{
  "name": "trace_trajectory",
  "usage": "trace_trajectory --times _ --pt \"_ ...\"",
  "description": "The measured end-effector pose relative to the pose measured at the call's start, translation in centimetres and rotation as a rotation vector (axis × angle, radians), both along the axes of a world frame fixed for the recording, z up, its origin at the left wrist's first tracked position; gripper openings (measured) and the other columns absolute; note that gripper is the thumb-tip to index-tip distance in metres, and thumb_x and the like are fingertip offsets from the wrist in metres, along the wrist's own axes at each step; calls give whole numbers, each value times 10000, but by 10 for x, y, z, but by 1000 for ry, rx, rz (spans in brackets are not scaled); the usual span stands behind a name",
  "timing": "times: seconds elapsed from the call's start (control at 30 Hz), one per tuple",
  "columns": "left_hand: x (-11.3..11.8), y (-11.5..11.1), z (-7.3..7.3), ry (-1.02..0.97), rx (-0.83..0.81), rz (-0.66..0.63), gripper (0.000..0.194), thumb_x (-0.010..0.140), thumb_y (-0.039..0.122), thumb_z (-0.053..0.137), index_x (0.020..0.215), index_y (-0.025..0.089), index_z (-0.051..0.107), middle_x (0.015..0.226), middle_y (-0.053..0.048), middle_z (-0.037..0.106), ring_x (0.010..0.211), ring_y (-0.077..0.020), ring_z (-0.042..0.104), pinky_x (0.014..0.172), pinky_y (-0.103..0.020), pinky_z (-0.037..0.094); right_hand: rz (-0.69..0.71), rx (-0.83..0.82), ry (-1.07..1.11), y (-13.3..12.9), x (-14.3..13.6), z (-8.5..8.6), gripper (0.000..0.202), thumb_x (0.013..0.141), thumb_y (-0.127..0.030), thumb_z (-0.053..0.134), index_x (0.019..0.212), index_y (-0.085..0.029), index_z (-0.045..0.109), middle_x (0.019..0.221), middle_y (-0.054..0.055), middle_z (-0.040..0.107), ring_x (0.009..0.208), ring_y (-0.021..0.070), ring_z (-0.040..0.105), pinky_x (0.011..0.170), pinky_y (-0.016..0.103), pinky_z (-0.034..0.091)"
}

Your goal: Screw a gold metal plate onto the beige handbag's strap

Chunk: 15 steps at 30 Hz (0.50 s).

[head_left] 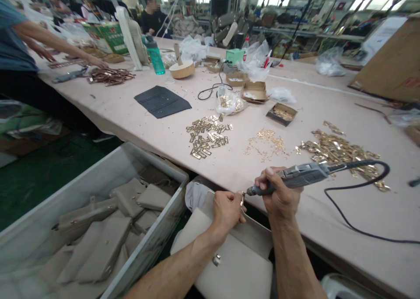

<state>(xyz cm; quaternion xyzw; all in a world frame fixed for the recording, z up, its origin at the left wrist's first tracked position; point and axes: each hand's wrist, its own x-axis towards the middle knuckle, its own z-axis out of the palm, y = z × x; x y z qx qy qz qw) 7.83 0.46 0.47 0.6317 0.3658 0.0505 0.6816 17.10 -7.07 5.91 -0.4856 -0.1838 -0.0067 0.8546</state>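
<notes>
Across the desk lie heaps of gold parts. By its edge, the left hand pinches a gold plate at the bag; the right hand wraps the driver, tip near the plate. Keeping both square and steady should prevent slipping.

- Grey electric screwdriver: in the right hand, almost level, its dark tip pointing left; a black cord leaves its right end.
- Gold metal piece: small, shiny, roughly upright at the left hand's fingertips, just by the screwdriver's tip.
- Beige bag: smooth, below the table's near edge, with a small metal fitting.
</notes>
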Motion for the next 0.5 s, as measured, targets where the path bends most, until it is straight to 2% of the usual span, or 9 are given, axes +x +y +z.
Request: trace_trajectory --times 0.5 --pt "0 -1 -3 -10 -2 16 447 933 348 578 567 112 679 416 -72 604 297 -158 541 298 -183 377 -39 15 51 -4 0 -1 252 798 -214 817 722 -139 589 624 8 578 457 123 499 496 294 493"
